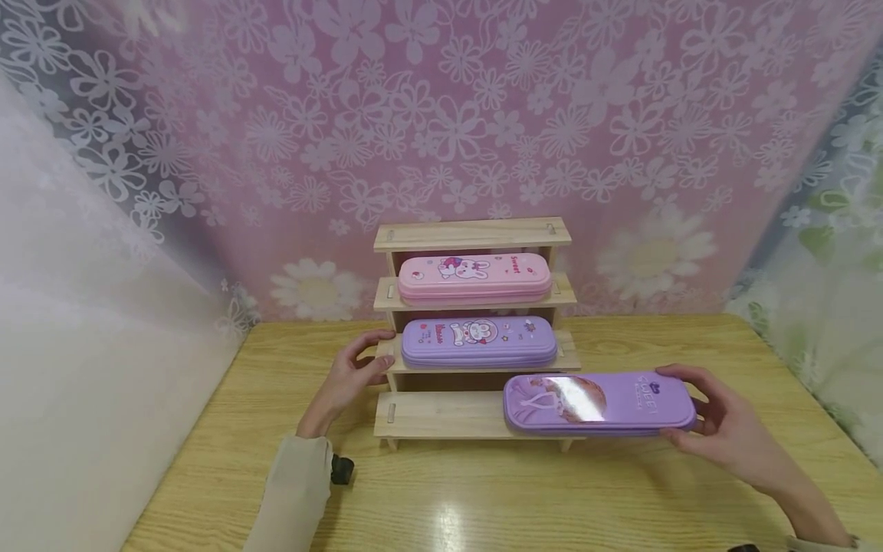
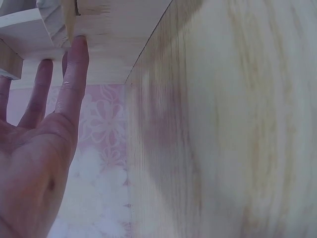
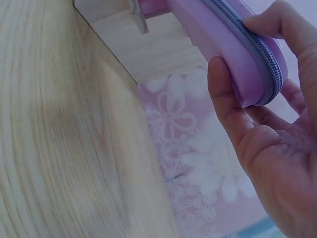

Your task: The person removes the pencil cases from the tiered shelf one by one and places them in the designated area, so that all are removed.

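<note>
My right hand grips the right end of a purple zippered pencil case, its thumb and fingers on opposite sides of the rounded end. The case's left part overlaps the lowest step of a stepped wooden rack; its right part sticks out past the rack. In the right wrist view, its zipper runs between my fingertips. My left hand holds the rack's left end, by the second step up. In the left wrist view, fingertips touch the rack's side panel.
A lilac pencil case with a cartoon character lies on the second step. Above it is a pink bunny pencil case. The rack's top shelf is bare wood. Flowered cloth hangs behind the wood-grain table.
</note>
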{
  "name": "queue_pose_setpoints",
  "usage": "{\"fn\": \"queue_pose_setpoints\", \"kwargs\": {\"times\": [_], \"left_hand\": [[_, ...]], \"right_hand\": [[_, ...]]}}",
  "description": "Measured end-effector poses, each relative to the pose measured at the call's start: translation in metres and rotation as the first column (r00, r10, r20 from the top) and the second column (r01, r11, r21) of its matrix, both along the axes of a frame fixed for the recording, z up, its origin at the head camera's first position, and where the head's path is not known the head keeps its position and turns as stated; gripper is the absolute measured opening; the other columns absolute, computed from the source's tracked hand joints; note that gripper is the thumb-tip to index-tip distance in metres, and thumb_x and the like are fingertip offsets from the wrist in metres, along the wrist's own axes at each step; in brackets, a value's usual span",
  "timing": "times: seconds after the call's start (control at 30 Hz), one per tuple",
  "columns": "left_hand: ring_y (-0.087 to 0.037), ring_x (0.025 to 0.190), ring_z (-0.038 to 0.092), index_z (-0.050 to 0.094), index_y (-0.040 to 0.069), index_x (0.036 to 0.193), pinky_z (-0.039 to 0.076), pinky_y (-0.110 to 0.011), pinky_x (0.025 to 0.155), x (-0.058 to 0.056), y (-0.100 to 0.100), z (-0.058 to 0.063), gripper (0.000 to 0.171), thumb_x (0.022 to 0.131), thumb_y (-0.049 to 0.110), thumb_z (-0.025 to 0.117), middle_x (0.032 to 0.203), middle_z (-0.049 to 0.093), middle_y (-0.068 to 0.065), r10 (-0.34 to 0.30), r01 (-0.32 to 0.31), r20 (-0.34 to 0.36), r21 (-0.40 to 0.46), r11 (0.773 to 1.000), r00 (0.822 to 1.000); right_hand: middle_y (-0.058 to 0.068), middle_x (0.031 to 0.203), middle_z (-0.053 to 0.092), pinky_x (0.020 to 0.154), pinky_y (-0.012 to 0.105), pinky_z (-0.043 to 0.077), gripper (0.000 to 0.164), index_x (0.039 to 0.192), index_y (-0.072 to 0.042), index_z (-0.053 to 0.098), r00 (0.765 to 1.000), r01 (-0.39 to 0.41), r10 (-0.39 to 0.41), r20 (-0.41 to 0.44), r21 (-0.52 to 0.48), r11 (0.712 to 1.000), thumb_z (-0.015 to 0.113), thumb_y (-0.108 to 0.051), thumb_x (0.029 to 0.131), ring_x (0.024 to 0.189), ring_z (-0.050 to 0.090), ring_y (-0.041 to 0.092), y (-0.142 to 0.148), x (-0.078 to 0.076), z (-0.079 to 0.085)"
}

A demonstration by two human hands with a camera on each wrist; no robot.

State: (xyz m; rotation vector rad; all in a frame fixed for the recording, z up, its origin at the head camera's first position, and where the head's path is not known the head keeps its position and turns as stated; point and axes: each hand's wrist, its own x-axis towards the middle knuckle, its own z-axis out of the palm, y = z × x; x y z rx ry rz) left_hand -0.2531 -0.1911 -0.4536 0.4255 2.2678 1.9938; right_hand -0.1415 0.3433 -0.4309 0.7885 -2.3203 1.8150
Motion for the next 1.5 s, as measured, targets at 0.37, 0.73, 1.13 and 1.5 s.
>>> {"fn": "queue_pose_setpoints", "kwargs": {"times": [0.37, 0.73, 1.13, 1.5], "left_hand": [[-0.019, 0.099, 0.068, 0.056, 0.008, 0.140, 0.062, -0.051, 0.085, 0.003, 0.002, 0.003, 0.041, 0.100, 0.012, 0.065, 0.147, 0.047, -0.016, 0.013, -0.013, 0.007, -0.002, 1.000, 1.000], [-0.017, 0.099, 0.068, 0.056, 0.008, 0.140, 0.062, -0.049, 0.085, 0.003, 0.002, 0.002, 0.041, 0.101, 0.012, 0.065, 0.145, 0.047, -0.016, 0.020, -0.020, 0.025, 0.006, 1.000, 0.999], [-0.020, 0.101, 0.067, 0.056, 0.008, 0.141, 0.060, -0.055, 0.087, 0.004, 0.001, 0.004, 0.041, 0.101, 0.013, 0.065, 0.145, 0.047, -0.016, 0.018, -0.018, 0.018, 0.000, 1.000, 1.000], [-0.019, 0.100, 0.067, 0.056, 0.008, 0.140, 0.060, -0.055, 0.087, 0.004, 0.002, 0.004, 0.041, 0.101, 0.013, 0.065, 0.146, 0.046, -0.016, 0.027, -0.027, 0.020, -0.004, 1.000, 0.999]], "right_hand": [[-0.002, 0.145, 0.046, 0.068, 0.025, 0.061, 0.078, 0.150, 0.009, 0.036, 0.999, 0.008, -0.007, 0.053, -0.030, 1.000, 0.061, 0.032, 0.079, 0.094, 0.072, 0.006, 0.022, 0.006, 0.006], [0.003, 0.149, 0.045, 0.072, 0.022, 0.061, 0.082, 0.150, 0.015, 0.031, 0.995, -0.096, 0.097, -0.002, -0.202, 0.975, 0.051, 0.042, 0.075, 0.098, 0.071, 0.008, 0.046, 0.010, 0.003], [0.011, 0.146, 0.054, 0.077, 0.021, 0.060, 0.083, 0.145, 0.019, 0.037, 0.991, -0.117, 0.084, -0.105, -0.368, 0.923, 0.043, 0.049, 0.068, 0.107, 0.071, 0.013, 0.070, 0.016, -0.004], [0.011, 0.144, 0.056, 0.080, 0.022, 0.060, 0.087, 0.146, 0.018, 0.037, 0.996, -0.042, 0.002, -0.090, -0.442, 0.896, 0.040, 0.052, 0.066, 0.109, 0.072, 0.014, 0.075, 0.017, -0.007]]}}
